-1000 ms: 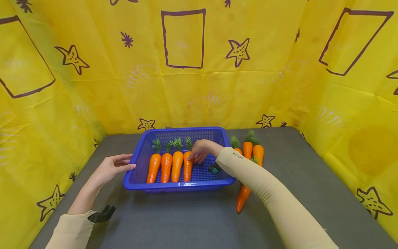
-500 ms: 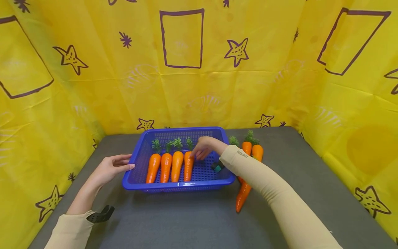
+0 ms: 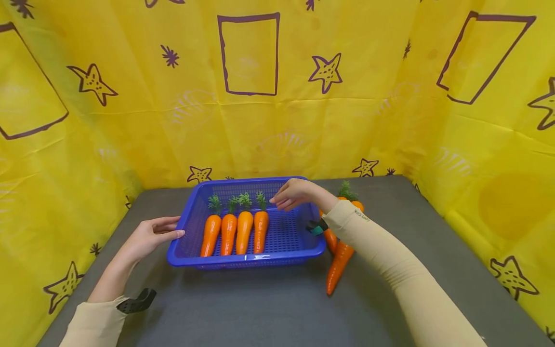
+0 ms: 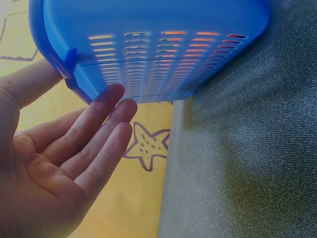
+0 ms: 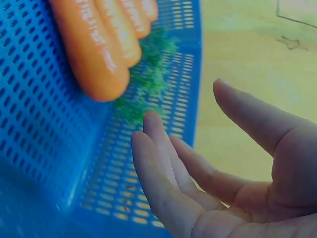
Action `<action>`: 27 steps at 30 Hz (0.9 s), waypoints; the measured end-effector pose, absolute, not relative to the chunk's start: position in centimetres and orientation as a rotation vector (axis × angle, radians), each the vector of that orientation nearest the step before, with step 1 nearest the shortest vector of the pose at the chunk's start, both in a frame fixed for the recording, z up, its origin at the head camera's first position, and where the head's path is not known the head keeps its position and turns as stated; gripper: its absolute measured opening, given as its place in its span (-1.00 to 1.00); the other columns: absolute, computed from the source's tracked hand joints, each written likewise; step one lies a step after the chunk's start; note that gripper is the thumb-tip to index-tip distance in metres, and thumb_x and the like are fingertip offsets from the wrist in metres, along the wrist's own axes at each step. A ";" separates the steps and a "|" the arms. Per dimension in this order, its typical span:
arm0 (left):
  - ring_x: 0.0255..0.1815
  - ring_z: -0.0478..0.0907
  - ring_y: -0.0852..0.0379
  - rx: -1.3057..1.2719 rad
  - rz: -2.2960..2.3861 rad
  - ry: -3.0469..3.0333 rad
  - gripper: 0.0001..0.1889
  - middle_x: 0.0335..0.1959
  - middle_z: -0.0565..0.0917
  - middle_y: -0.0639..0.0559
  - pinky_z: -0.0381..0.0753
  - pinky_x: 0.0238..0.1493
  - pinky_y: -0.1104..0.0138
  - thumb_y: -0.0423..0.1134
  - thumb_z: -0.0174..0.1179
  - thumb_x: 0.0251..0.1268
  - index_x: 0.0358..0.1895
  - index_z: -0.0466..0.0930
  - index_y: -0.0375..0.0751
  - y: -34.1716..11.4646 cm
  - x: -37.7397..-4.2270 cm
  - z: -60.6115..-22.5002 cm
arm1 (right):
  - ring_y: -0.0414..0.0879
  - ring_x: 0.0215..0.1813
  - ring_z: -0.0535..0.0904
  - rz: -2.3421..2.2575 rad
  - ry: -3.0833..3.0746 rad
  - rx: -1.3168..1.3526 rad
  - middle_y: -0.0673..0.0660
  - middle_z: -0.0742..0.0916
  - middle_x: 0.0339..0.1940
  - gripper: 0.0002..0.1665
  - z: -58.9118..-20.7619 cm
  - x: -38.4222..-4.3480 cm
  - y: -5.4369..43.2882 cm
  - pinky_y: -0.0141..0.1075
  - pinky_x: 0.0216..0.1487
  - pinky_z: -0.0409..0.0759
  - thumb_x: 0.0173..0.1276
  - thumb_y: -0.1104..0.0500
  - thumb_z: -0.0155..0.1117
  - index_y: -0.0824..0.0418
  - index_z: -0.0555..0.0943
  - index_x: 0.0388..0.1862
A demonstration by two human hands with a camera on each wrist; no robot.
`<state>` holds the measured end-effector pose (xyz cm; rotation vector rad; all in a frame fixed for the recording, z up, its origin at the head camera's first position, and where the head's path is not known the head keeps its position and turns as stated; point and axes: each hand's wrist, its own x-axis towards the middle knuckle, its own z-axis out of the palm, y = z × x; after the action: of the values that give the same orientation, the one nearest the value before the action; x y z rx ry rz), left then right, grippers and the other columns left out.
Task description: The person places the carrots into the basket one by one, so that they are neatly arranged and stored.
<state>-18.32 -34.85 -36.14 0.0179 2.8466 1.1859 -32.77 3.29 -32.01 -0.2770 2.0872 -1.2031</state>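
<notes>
A blue plastic basket [image 3: 243,260] stands on the dark grey table, with several orange carrots [image 3: 244,233] side by side in its left part, green tops toward the back. My left hand [image 3: 149,236] is at the basket's left end, thumb at the rim; in the left wrist view, relaxed fingers [image 4: 94,148] lie along the slotted outer wall. Over the basket's right part, my right hand [image 3: 299,193] hovers with nothing in it. The right wrist view shows its thumb and fingers spread apart, clear of the nearest carrot [image 5: 94,59].
More carrots [image 3: 340,267] lie in a loose pile right of the basket, partly hidden under the right sleeve [image 3: 386,255]. A yellow patterned cloth [image 3: 256,125] encloses the back and both sides of the table [image 3: 243,308].
My right hand has let go of the rightmost carrot in the basket, then lifted and moved right, away from it. The left hand stays by the rim. The head view has shifted slightly.
</notes>
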 end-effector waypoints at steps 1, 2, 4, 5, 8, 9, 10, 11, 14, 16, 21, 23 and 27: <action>0.11 0.53 -0.26 0.018 1.183 2.848 -0.26 0.09 0.58 -0.35 0.55 0.09 -0.05 0.12 0.22 0.20 0.31 0.34 -0.35 -34.9 -18.3 -36.1 | 0.12 0.17 0.58 -1.210 2.094 -0.282 0.31 0.65 0.11 -0.44 -31.8 -32.7 3.6 -0.12 0.15 0.58 0.27 0.12 0.32 0.34 0.50 0.20; 0.11 0.53 -0.27 0.020 1.182 2.850 -0.26 0.09 0.59 -0.35 0.55 0.10 -0.06 0.12 0.22 0.21 0.31 0.34 -0.36 -34.9 -18.3 -36.2 | 0.10 0.16 0.59 -1.218 2.101 -0.287 0.29 0.66 0.09 -0.44 -31.6 -32.7 4.0 -0.15 0.11 0.60 0.27 0.12 0.33 0.34 0.50 0.20; 0.12 0.53 -0.27 0.022 1.182 2.852 -0.26 0.08 0.59 -0.35 0.53 0.10 -0.07 0.12 0.22 0.21 0.31 0.34 -0.35 -35.0 -18.3 -36.2 | 0.10 0.17 0.58 -1.229 2.112 -0.303 0.27 0.66 0.10 -0.43 -31.1 -32.6 4.7 -0.18 0.07 0.63 0.28 0.11 0.32 0.33 0.48 0.22; 0.12 0.53 -0.27 0.023 1.183 2.852 -0.26 0.09 0.59 -0.35 0.53 0.11 -0.08 0.12 0.22 0.21 0.31 0.34 -0.35 -35.0 -18.3 -36.2 | 0.10 0.17 0.58 -1.233 2.117 -0.315 0.27 0.65 0.11 -0.42 -30.9 -32.6 5.1 -0.19 0.06 0.63 0.29 0.10 0.31 0.33 0.47 0.23; 0.12 0.53 -0.27 0.021 1.188 2.850 -0.26 0.08 0.59 -0.35 0.52 0.11 -0.08 0.12 0.22 0.21 0.31 0.34 -0.35 -35.0 -18.3 -36.1 | 0.11 0.21 0.55 -1.259 2.115 -0.335 0.29 0.62 0.16 -0.40 -30.3 -32.5 6.3 -0.17 0.12 0.60 0.32 0.11 0.27 0.35 0.42 0.27; 0.11 0.53 -0.27 0.020 1.188 2.849 -0.26 0.08 0.59 -0.35 0.52 0.11 -0.08 0.12 0.22 0.21 0.31 0.34 -0.35 -35.0 -18.3 -36.1 | 0.12 0.22 0.54 -1.274 2.111 -0.333 0.30 0.60 0.18 -0.40 -30.1 -32.5 6.8 -0.15 0.14 0.58 0.33 0.12 0.26 0.36 0.41 0.28; 0.11 0.53 -0.26 0.019 1.189 2.847 -0.26 0.09 0.59 -0.35 0.52 0.12 -0.08 0.12 0.22 0.21 0.31 0.34 -0.35 -35.0 -18.3 -36.1 | 0.13 0.24 0.52 -1.286 2.112 -0.331 0.31 0.59 0.19 -0.39 -30.0 -32.4 7.2 -0.13 0.17 0.56 0.33 0.12 0.26 0.37 0.40 0.29; 0.11 0.53 -0.26 0.018 1.191 2.846 -0.26 0.09 0.59 -0.35 0.52 0.11 -0.08 0.12 0.22 0.21 0.31 0.34 -0.35 -35.0 -18.3 -36.1 | 0.13 0.24 0.52 -1.293 2.118 -0.329 0.32 0.59 0.20 -0.39 -29.8 -32.4 7.6 -0.12 0.18 0.55 0.34 0.12 0.25 0.38 0.39 0.29; 0.12 0.54 -0.26 0.017 1.194 2.843 -0.26 0.10 0.58 -0.35 0.52 0.11 -0.08 0.11 0.21 0.22 0.32 0.34 -0.35 -35.0 -18.3 -36.0 | 0.17 0.26 0.49 -1.317 2.124 -0.321 0.35 0.56 0.23 -0.38 -29.6 -32.3 8.9 -0.09 0.21 0.52 0.36 0.13 0.23 0.41 0.37 0.30; 0.13 0.53 -0.27 0.018 1.197 2.839 -0.26 0.13 0.56 -0.35 0.52 0.11 -0.09 0.12 0.21 0.22 0.32 0.33 -0.35 -34.9 -18.2 -36.0 | 0.17 0.27 0.49 -1.316 2.135 -0.316 0.37 0.53 0.25 -0.37 -29.5 -32.3 9.7 -0.08 0.22 0.51 0.37 0.12 0.21 0.43 0.35 0.31; 0.14 0.52 -0.28 0.024 1.199 2.833 -0.25 0.18 0.52 -0.37 0.52 0.11 -0.09 0.12 0.21 0.21 0.32 0.32 -0.35 -34.9 -18.3 -36.0 | 0.14 0.24 0.52 -1.331 2.151 -0.276 0.37 0.51 0.28 -0.34 -30.0 -32.4 12.0 -0.07 0.22 0.51 0.37 0.11 0.21 0.44 0.32 0.33; 0.13 0.52 -0.28 0.030 1.197 2.837 -0.25 0.17 0.52 -0.37 0.52 0.11 -0.09 0.11 0.21 0.22 0.32 0.33 -0.35 -34.8 -18.3 -36.0 | 0.12 0.23 0.54 -1.336 2.163 -0.252 0.37 0.52 0.26 -0.34 -30.1 -32.4 12.9 -0.09 0.20 0.53 0.37 0.10 0.21 0.43 0.33 0.33; 0.11 0.53 -0.27 0.039 1.191 2.848 -0.27 0.11 0.57 -0.36 0.54 0.10 -0.08 0.09 0.22 0.22 0.31 0.34 -0.36 -34.8 -18.3 -36.1 | 0.07 0.18 0.57 -1.338 2.178 -0.225 0.38 0.51 0.27 -0.34 -30.3 -32.3 14.6 -0.10 0.20 0.54 0.39 0.08 0.19 0.42 0.32 0.33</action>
<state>-18.27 -34.82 -36.09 0.0386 2.8485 1.1910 -32.34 14.59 -30.32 -0.2248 2.1784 -1.3385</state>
